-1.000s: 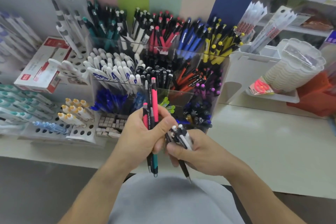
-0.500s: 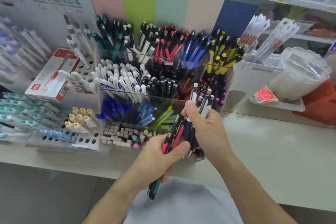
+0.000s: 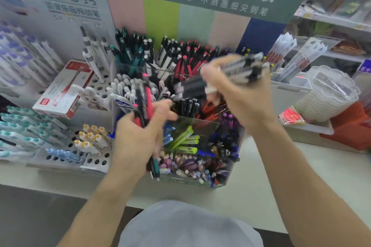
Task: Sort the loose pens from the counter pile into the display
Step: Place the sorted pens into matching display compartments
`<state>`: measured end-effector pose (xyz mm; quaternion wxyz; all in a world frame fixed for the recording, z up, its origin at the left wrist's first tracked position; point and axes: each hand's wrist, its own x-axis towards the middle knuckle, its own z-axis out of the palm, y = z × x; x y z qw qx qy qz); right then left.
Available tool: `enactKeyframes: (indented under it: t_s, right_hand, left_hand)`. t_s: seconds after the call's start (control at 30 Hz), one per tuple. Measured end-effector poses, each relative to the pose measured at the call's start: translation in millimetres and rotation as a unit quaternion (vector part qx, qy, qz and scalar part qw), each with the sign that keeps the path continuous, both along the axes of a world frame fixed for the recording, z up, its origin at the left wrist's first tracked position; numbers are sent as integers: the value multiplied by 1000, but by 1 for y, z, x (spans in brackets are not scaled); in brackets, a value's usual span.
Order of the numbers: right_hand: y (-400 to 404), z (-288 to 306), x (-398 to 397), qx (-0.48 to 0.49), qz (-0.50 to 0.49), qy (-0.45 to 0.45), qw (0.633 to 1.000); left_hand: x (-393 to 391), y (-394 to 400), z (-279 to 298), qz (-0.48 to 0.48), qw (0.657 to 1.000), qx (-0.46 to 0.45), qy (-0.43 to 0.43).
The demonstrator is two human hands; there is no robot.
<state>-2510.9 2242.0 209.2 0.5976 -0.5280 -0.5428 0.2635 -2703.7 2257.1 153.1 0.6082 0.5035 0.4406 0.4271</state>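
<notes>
We see two bare hands raised over a tiered clear display (image 3: 206,183) standing on a pale counter (image 3: 301,176). The left hand (image 3: 138,140) has its fingers curled round a small bundle of pink and black pens (image 3: 145,104), held roughly upright, tips pointing down past the heel of the hand. The right hand (image 3: 239,94) grips a second bundle of black and white pens (image 3: 241,68), lying nearly level above the rear compartments; motion blur prevents us from counting them or reading how each finger sits. The loose pens in view are therefore in the hands, above the display, not in any compartment; we cannot see a pile on the counter from this view.

The display is sorted by colour: teal and black pens at rear left, red pens (image 3: 188,60) in the rear middle, yellow ones at rear right largely hidden behind the right hand, white-capped pens (image 3: 122,90) and black pens (image 3: 188,104) in the middle row, green pens (image 3: 184,136) lower down, and small erasers in the front tray.

We judge the step in hand to be matching the right-hand bundle to its compartment, with insertion not yet begun. The next move calls for turning the bundle from level to upright, tips down, and lowering it into a compartment of like pens without knocking those already standing. The left hand's bundle awaits a later placement, probably near the red pens.
</notes>
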Motion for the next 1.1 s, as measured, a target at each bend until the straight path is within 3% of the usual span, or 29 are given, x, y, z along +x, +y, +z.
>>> enactKeyframes:
  t_s: [0.07, 0.13, 0.23, 0.37, 0.47, 0.6, 0.73, 0.87, 1.0, 1.1]
  right_hand:
    - [32, 21, 2, 67, -56, -34, 996]
    - [62, 36, 1, 77, -73, -104, 989]
    - [97, 42, -4, 16, -40, -209, 977]
    - [118, 36, -10, -22, 1, -262, 965]
    - [122, 32, -15, -46, -8, -329, 943]
    - [111, 26, -19, 33, -120, -274, 954]
    - [104, 15, -19, 141, -171, -285, 932]
    - [107, 8, -24, 118, -172, -342, 916]
    - [95, 8, -23, 28, -51, -352, 934]
    - [95, 2, -25, -19, 1, -433, 901]
  left_hand:
    - [-4, 22, 10, 103, 993, 44, 28]
    - [-5, 44, 18, 142, 984, 88, 68]
    - [2, 72, 28, 166, 966, 151, 126]
    - [16, 97, 35, 178, 938, 226, 193]
    - [22, 109, 35, 176, 926, 273, 194]
    - [23, 117, 40, 194, 925, 291, 151]
    - [27, 122, 46, 183, 914, 318, 176]
    - [27, 125, 53, 138, 919, 302, 214]
    - [12, 120, 52, 90, 950, 244, 171]
    - [4, 116, 48, 99, 957, 223, 158]
